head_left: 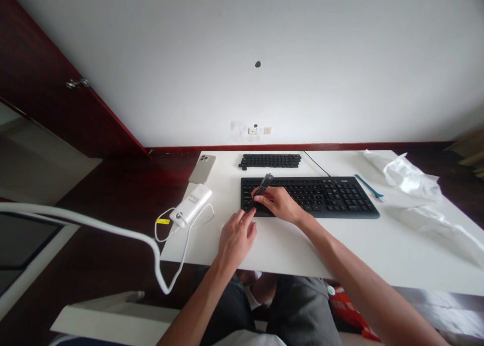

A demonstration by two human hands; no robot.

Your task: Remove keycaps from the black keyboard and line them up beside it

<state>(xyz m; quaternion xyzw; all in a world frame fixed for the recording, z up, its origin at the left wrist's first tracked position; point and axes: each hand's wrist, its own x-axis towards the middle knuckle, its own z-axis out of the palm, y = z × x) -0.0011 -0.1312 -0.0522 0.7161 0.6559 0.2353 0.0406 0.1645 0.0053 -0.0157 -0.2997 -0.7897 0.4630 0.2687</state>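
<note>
A black wired computer keyboard (325, 197) lies on the white table (302, 250). My right hand (276, 205) rests over its left part, pinching a dark slim tool (263, 184), perhaps a keycap puller, upright against the keys. The tool's tip is hidden behind my fingers. My left hand (236, 237) sits just in front of the keyboard's lower left corner, with its fingertips close to my right hand and nothing in it. Behind the keyboard lies a dark block of keycaps (269, 161).
A phone (202, 169) lies face down at the far left of the table. Nearer sits a white power bank (191, 205) with a white cable (184, 250) hanging over the front edge. A blue pry tool (368, 186) and crumpled white plastic (412, 179) lie to the right.
</note>
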